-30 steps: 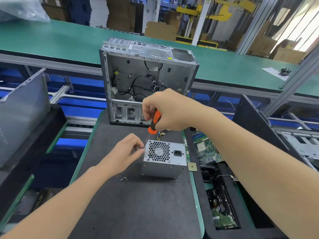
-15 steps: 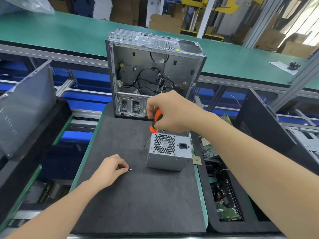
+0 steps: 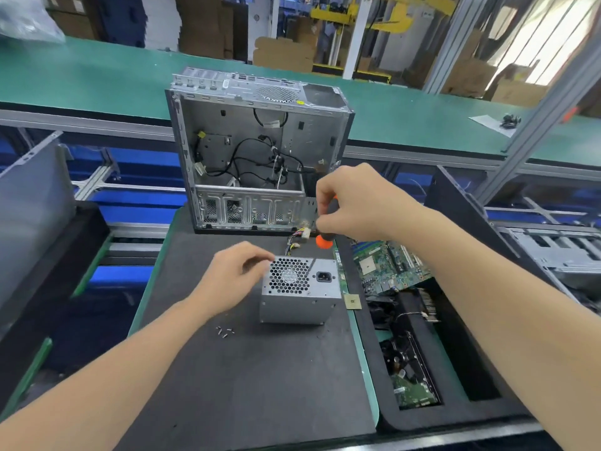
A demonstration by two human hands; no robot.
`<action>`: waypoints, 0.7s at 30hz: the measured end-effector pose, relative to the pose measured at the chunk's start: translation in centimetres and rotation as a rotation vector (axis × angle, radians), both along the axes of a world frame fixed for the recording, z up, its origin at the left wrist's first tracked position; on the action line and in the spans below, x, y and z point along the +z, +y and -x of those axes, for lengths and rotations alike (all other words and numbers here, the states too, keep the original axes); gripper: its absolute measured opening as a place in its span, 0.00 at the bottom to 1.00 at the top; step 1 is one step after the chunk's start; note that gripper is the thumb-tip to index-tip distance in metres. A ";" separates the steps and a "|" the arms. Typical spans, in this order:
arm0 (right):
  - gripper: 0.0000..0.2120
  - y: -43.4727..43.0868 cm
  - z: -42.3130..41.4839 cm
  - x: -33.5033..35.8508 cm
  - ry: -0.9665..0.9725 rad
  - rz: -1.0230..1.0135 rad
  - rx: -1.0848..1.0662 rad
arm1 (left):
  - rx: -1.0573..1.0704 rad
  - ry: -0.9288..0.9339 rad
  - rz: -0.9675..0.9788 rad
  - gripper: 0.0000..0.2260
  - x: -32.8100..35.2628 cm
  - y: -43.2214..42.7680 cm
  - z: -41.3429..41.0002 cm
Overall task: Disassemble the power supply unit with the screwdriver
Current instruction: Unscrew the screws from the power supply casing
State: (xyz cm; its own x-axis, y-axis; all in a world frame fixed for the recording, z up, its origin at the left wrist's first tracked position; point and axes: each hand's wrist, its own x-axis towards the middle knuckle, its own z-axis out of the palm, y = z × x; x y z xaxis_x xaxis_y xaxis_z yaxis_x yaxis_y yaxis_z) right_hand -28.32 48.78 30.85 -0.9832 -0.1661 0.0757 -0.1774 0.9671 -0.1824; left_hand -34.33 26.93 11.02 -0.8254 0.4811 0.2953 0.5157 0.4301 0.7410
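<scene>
The grey power supply unit point(image 3: 300, 292) stands on the dark foam mat point(image 3: 247, 379), fan grille and socket facing up, its cable bundle point(image 3: 297, 240) trailing behind. My right hand point(image 3: 354, 203) grips the orange-and-black screwdriver point(image 3: 325, 234) above it, the shaft slanting down onto the top face near the grille. My left hand point(image 3: 232, 276) rests against the unit's upper left corner, fingers curled at its edge. Loose screws point(image 3: 225, 331) lie on the mat left of the unit.
An open, stripped computer case point(image 3: 257, 154) stands upright behind the unit. Right of the mat, a black tray point(image 3: 455, 320) holds circuit boards point(image 3: 387, 268) and drives. A small chip point(image 3: 353, 301) lies at the mat's right edge. A green conveyor point(image 3: 97, 79) runs across the back.
My left hand left the screws on the mat and came back up to the unit's left corner. My right hand shifted the screwdriver right, tip now on the top face by the grille.
</scene>
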 end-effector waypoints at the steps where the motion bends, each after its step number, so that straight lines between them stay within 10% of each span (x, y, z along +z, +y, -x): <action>1: 0.04 0.4 -0.2 -0.1 -0.008 -0.004 -0.016 | -0.093 -0.037 -0.022 0.08 0.7 1.4 -0.2; 11: 0.04 2.2 -1.3 -2.2 -0.055 0.095 -0.050 | -0.339 -0.279 -0.002 0.23 0.1 5.9 -0.5; 21: 0.04 1.7 -0.8 -2.5 -0.082 0.098 -0.037 | -0.364 -0.296 0.001 0.16 -0.2 6.1 -0.5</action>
State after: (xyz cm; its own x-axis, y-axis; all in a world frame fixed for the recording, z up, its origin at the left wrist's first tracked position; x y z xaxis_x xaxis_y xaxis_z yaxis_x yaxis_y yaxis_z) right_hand -27.49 50.48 28.31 -0.9920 -0.1257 0.0089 -0.1229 0.9495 -0.2887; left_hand -33.85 33.00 10.81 -0.6517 0.7551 0.0722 0.3996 0.2609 0.8788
